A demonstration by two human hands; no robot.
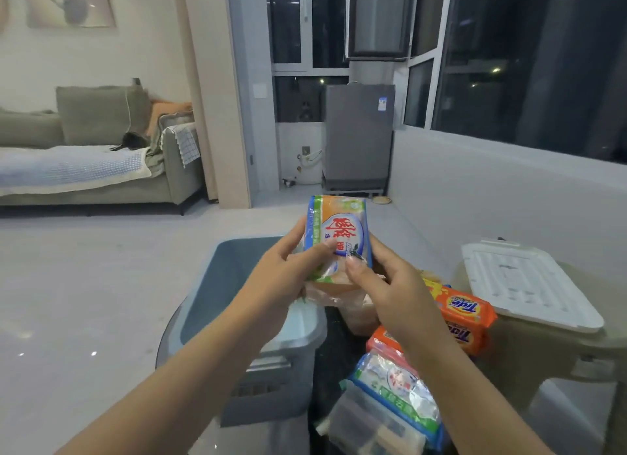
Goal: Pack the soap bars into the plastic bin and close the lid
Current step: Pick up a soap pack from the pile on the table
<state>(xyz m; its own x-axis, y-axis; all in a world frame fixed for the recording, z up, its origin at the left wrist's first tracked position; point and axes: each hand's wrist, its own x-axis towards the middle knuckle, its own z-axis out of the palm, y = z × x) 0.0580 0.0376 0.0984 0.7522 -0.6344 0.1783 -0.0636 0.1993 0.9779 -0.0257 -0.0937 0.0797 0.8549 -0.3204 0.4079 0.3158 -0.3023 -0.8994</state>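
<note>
A soap bar (336, 237) is raised over the open bin (237, 285), gripped by both hands: left (288, 271), right (383, 285). More bars (464, 315) wait on the counter (325, 370) at right; the lid (529, 285) lies farther right. Packing looks barely begun. The arms hide most of the bin's inside.

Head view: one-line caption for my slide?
Both hands hold a wrapped soap bar above the open grey bin.
</note>
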